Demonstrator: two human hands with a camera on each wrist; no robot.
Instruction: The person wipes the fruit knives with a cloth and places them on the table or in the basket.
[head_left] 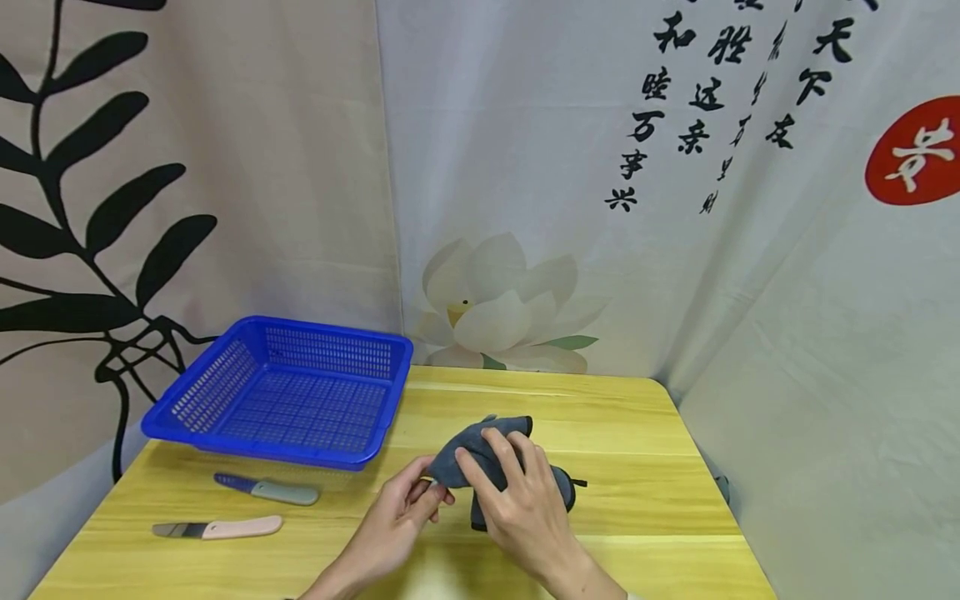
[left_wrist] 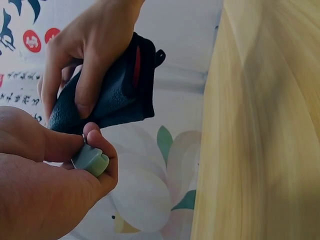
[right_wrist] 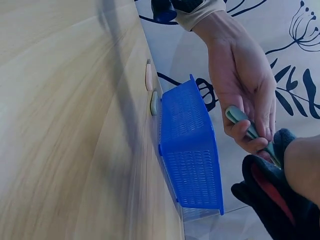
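Observation:
My left hand (head_left: 393, 512) pinches the pale green handle of a knife (left_wrist: 91, 161) between thumb and fingers. The handle's slotted end points out of the grip in the right wrist view, and its other end runs up to a dark grey-blue cloth (head_left: 459, 463). My right hand (head_left: 528, 508) grips this cloth, folded over, just beside the left fingertips. Black edging, a small loop and a strip of red show on the cloth (left_wrist: 117, 97) in the left wrist view. The knife's blade is hidden by the cloth and fingers.
Left on the wooden table (head_left: 630, 475) lie a knife with a blue blade and grey-green handle (head_left: 283, 492) and a pink-handled knife (head_left: 242, 527). Behind them stands a blue plastic basket (head_left: 300, 454). Printed curtains (head_left: 525, 167) hang beyond the table.

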